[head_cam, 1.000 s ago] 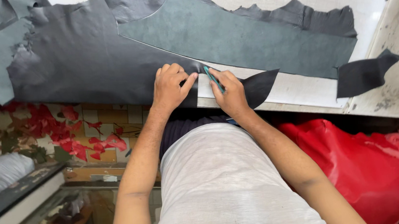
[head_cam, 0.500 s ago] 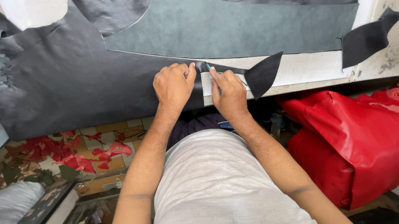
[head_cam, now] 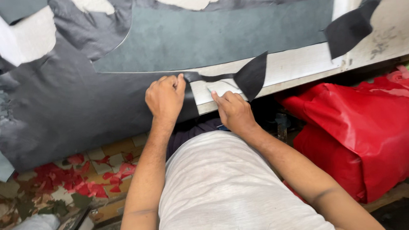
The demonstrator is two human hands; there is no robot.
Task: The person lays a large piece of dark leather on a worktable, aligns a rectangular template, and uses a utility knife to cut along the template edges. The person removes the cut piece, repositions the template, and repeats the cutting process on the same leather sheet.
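Person stands at the white table (head_cam: 306, 64), seen from above. Big dark leather hide (head_cam: 70, 110) is spread over the table, with its near part hanging over the front edge. A grey-green leather piece (head_cam: 218, 32), suede side up, lies on top of it further back.

Left hand (head_cam: 166, 97): knuckles up, fingers curled together and pressing down on the hide right at the table edge. Fingertips are tucked under, so I can't tell if they pinch anything.

Right hand (head_cam: 233, 110): just beside the left, at the table edge, index finger stretched forward onto the white surface, the rest curled in. Something thin and pale sits at the fingertip, too small to make out; can't tell if it's a tool. Grip is hidden by the back of the hand.

Between the hands a narrow dark strip (head_cam: 214, 77) runs from the hide to a fin-shaped leather flap (head_cam: 252, 75) that stands up off the table, just beyond the right hand.

Separate dark scrap (head_cam: 349, 28) lies further right on the table, well apart. The top and left of the hide are cut off by the frame.

Under the table: red plastic bag (head_cam: 373, 127) to the right, partly hidden by the right forearm. Red-patterned floor tiles (head_cam: 89, 178) to the left. White T-shirt (head_cam: 229, 190) blocks the lower middle.
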